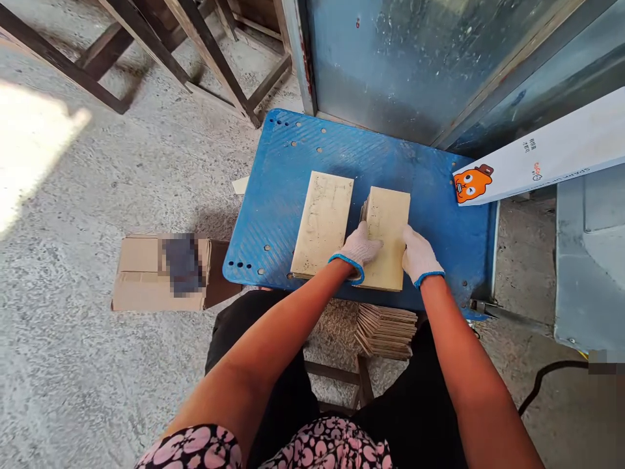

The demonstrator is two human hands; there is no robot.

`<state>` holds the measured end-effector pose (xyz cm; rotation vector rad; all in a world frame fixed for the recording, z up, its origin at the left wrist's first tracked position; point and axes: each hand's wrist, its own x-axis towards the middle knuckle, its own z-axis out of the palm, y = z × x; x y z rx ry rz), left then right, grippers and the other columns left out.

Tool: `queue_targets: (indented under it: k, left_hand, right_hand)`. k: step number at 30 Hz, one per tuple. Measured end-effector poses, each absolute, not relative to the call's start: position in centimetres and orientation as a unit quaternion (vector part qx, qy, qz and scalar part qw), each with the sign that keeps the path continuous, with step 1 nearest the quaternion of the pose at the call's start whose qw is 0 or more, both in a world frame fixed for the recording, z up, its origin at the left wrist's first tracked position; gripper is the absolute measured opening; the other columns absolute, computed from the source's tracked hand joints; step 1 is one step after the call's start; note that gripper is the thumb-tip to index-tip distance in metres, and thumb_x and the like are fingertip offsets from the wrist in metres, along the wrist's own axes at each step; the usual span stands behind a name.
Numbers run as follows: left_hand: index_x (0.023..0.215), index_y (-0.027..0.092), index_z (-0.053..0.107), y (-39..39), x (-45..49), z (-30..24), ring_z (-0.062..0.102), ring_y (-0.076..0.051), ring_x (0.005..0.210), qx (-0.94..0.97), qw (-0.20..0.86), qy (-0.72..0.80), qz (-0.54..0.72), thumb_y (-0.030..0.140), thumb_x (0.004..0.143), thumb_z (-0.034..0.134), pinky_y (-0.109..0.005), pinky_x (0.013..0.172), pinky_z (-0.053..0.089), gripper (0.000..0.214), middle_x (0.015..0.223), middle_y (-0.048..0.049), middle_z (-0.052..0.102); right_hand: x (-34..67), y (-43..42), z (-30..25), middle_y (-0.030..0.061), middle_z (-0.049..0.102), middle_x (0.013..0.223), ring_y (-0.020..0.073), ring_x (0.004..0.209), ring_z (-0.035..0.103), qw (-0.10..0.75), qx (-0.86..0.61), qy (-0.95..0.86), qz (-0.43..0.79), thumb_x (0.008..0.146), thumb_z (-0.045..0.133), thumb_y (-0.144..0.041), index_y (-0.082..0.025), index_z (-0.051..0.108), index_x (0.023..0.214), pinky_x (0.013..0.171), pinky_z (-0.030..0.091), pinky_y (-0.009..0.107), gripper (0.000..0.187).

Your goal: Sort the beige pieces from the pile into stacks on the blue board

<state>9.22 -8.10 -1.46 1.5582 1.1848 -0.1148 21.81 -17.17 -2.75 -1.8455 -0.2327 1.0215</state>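
Two stacks of thin rectangular tan boards lie side by side on a blue plastic table [439, 228]. My left hand [359, 250], in a white knit glove with a blue cuff, holds the left side of the right-hand board stack [388, 244], its thumb across the top face. Gloved the same way, my right hand [420, 254] presses against that stack's right edge; some of its fingers are hidden. Board edges stick out unevenly at the stack's upper left. The left-hand board stack [323, 221] sits just beside my left hand, dark specks on its top.
More boards [388, 331] are piled below the table's front edge, between my legs. A long white box [547, 150] with an orange cartoon lies across the right end. A cardboard box [141, 273] stands on the floor at left. Wooden frames [209, 52] and a bluish panel [381, 71] stand behind.
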Motion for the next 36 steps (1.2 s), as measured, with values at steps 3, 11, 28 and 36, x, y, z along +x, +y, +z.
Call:
queue_targets:
  k: [3,11,28,36]
  left_hand:
    - [0.114,0.018,0.055,-8.0,9.4,-2.4,0.065,-0.024,0.107,0.635,0.583,0.506,-0.019,0.028,0.083,0.062,-0.031,0.088,0.050,0.033,0.121,-0.0139,0.069]
    - [0.126,0.017,0.052,-8.4,8.6,-2.9,0.062,-0.026,0.114,0.627,0.612,0.481,0.009,0.029,0.077,0.068,-0.035,0.097,0.049,0.053,0.124,-0.0135,0.068]
    - [0.131,0.016,0.049,-10.3,7.0,-1.2,0.066,-0.024,0.107,0.637,0.622,0.454,-0.010,0.025,0.072,0.071,-0.031,0.091,0.053,0.064,0.119,-0.0094,0.070]
    - [0.133,0.015,0.048,-12.1,5.4,-0.8,0.064,-0.026,0.112,0.645,0.605,0.465,-0.050,0.027,0.074,0.069,-0.031,0.093,0.051,0.064,0.124,-0.0120,0.068]
  right_hand:
    - [21.5,-16.4,-2.1,0.0064,0.076,0.098,0.0210,0.101,0.066,0.495,-0.761,-0.061,0.415,0.087,0.059,-0.037,-0.020,0.069,0.092,0.094,0.053,0.033,0.021]
    - [21.3,-15.9,-1.5,0.0044,0.076,0.093,0.0215,0.102,0.068,0.523,-0.729,-0.010,0.443,0.088,0.061,-0.036,-0.020,0.068,0.095,0.092,0.055,0.035,0.019]
    - [20.4,-18.2,-1.1,0.0061,0.075,0.100,0.0227,0.101,0.068,0.495,-0.747,-0.020,0.444,0.085,0.062,-0.041,-0.019,0.069,0.096,0.088,0.056,0.033,0.026]
    - [18.7,-21.2,-2.0,0.0044,0.075,0.098,0.0230,0.095,0.068,0.462,-0.760,-0.053,0.454,0.082,0.063,-0.049,-0.021,0.070,0.110,0.084,0.057,0.034,0.040]
